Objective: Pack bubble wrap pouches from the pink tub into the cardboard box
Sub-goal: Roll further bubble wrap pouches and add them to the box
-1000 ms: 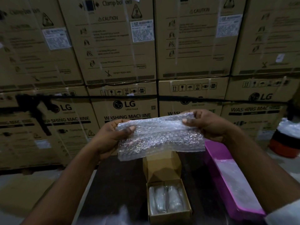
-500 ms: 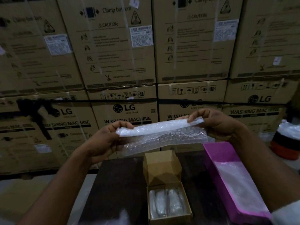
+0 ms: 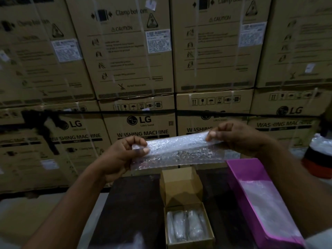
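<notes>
1. Up in the air above the far edge of the dark tabletop (image 3: 129, 209), a bubble wrap pouch (image 3: 179, 150) is being held stretched out sideways between both hands.
2. Left hand (image 3: 122, 157) is pinching the pouch's left end, thumb on the near face and fingers curled behind.
3. Right hand (image 3: 239, 137) is gripping the right end, fingertips over the top edge.
4. Cardboard box (image 3: 188, 229) is sitting open at the near edge, lid flap standing up at its far side, with wrapped pouches lying inside.
5. Pink tub (image 3: 251, 200) is lying along the right edge, just beside the box, holding more bubble wrap.
6. Stacked washing machine cartons (image 3: 140, 69) are filling the background.
</notes>
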Demonstrator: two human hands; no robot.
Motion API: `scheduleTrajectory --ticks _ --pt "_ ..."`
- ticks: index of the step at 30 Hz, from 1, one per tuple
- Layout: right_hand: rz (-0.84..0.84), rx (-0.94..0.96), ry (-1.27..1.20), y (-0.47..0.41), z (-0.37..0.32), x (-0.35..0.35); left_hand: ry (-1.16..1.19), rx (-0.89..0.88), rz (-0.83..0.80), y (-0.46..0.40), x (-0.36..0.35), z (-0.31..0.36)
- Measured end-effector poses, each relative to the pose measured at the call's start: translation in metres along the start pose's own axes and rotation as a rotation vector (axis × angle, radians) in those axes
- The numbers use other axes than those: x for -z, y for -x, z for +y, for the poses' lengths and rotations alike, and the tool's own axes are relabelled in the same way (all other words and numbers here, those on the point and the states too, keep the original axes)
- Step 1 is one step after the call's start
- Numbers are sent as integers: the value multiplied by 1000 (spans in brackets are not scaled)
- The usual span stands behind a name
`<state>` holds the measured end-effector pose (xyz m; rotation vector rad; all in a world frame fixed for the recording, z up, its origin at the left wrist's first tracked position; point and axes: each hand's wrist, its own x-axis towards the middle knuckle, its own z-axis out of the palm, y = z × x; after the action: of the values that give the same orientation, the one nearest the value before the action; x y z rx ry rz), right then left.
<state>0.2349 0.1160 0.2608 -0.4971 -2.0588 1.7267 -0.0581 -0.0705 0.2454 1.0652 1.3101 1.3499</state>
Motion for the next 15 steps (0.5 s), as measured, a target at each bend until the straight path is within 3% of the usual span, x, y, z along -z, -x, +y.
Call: scheduleTrajectory --ticks 5,9,11,15 --pt "140 34 -215 -9 4 -7 80 -44 125 -5 -12 -2" --pt "103 -58 -393 -10 11 -12 79 -33 84 -4 -16 2" --pt "42 -88 -414 -10 18 -13 69 -10 81 -4 -17 2" --pt "80 -62 -411 -10 17 -8 56 35 25 -3 -14 0"
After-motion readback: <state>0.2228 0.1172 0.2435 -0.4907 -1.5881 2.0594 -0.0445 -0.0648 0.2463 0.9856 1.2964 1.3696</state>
